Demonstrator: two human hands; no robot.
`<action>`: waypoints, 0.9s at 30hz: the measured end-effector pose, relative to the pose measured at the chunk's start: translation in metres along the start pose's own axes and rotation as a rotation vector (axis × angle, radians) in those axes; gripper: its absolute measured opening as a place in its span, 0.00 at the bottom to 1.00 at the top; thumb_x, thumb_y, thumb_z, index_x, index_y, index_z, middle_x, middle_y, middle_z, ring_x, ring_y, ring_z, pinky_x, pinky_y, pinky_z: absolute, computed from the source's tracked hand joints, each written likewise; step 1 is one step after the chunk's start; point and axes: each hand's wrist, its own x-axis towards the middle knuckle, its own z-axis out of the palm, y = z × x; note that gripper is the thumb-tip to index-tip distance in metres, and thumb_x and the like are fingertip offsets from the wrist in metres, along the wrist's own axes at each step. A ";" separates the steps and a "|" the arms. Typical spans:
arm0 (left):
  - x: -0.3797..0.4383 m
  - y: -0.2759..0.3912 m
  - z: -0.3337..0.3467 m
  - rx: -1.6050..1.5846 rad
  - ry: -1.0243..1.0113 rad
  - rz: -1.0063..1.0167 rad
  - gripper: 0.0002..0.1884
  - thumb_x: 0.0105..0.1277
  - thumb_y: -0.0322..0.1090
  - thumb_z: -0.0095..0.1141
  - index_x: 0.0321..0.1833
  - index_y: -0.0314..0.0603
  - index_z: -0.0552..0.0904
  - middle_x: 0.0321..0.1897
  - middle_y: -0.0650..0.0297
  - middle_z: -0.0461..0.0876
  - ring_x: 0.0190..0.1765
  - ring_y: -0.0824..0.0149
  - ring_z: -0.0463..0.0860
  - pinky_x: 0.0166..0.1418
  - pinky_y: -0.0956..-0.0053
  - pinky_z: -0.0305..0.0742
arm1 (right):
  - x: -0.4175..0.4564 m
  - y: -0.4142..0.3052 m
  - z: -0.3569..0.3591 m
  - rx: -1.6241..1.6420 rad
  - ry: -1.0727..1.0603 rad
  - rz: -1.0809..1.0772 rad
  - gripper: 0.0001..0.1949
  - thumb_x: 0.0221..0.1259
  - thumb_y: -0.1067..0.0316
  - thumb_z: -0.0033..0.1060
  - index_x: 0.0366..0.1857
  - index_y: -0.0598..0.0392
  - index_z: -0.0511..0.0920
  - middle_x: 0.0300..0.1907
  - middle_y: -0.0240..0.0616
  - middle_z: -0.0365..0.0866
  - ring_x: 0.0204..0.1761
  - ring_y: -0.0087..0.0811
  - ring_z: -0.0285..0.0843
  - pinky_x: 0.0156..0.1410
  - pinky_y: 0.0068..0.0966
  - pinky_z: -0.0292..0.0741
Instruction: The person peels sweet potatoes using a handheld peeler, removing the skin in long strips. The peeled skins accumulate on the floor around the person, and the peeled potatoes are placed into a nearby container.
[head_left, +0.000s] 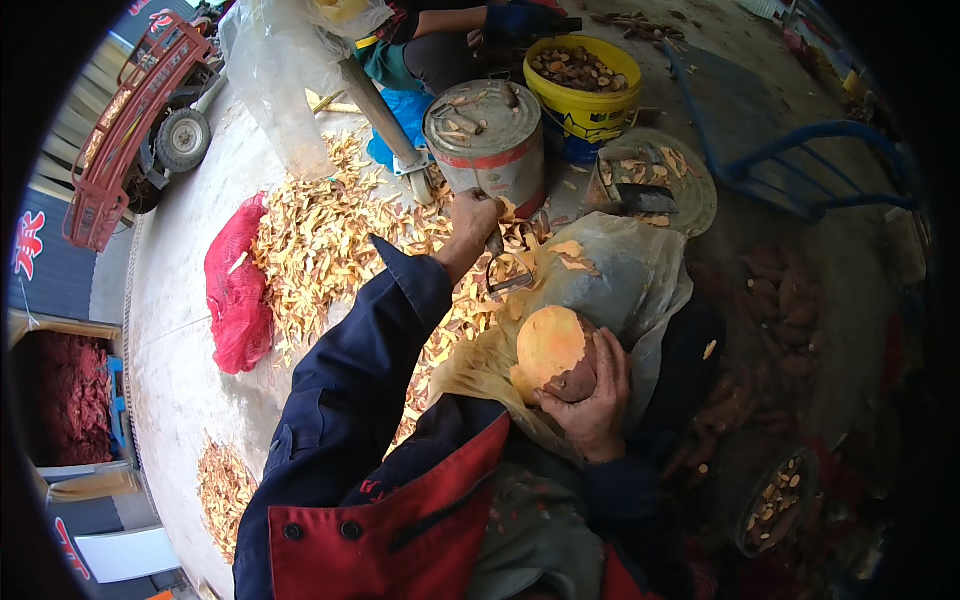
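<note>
My left hand is closed around the handle of a peeler, whose metal loop and blade point down towards my lap. My right hand grips a large sweet potato from the right, fingers over the far side and thumb on the near side. Orange flesh is bare on much of it; brown-red skin stays on the part by my fingers. A gap separates blade and potato. Beneath them, a clear plastic sheet covers my lap, with some peelings stuck to it.
Peelings heap on the floor beside a red mesh bag. Ahead stand a metal drum, a yellow bucket of cut pieces and a caster-wheeled post. A blue hand cart lies right. Another person sits opposite.
</note>
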 end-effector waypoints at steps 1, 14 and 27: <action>-0.034 0.036 0.005 -0.224 -0.111 -0.132 0.04 0.49 0.25 0.51 0.27 0.31 0.74 0.17 0.62 0.72 0.15 0.70 0.67 0.18 0.74 0.63 | -0.001 0.007 -0.003 0.014 0.012 0.034 0.45 0.25 0.64 0.78 0.58 0.65 0.65 0.57 0.54 0.66 0.57 0.50 0.68 0.62 0.40 0.67; -0.117 0.044 0.003 -0.083 -0.048 0.058 0.03 0.46 0.24 0.51 0.22 0.32 0.73 0.12 0.67 0.66 0.19 0.75 0.65 0.23 0.75 0.62 | 0.003 -0.011 0.006 -0.136 0.049 -0.017 0.41 0.27 0.64 0.76 0.56 0.63 0.68 0.56 0.54 0.66 0.55 0.54 0.67 0.59 0.43 0.68; -0.057 -0.056 -0.051 -0.509 0.319 -0.366 0.03 0.53 0.24 0.47 0.23 0.33 0.71 0.09 0.61 0.67 0.05 0.64 0.62 0.07 0.68 0.57 | -0.001 -0.006 0.001 -0.046 -0.006 -0.014 0.42 0.29 0.62 0.76 0.58 0.63 0.67 0.57 0.54 0.64 0.56 0.52 0.66 0.60 0.43 0.67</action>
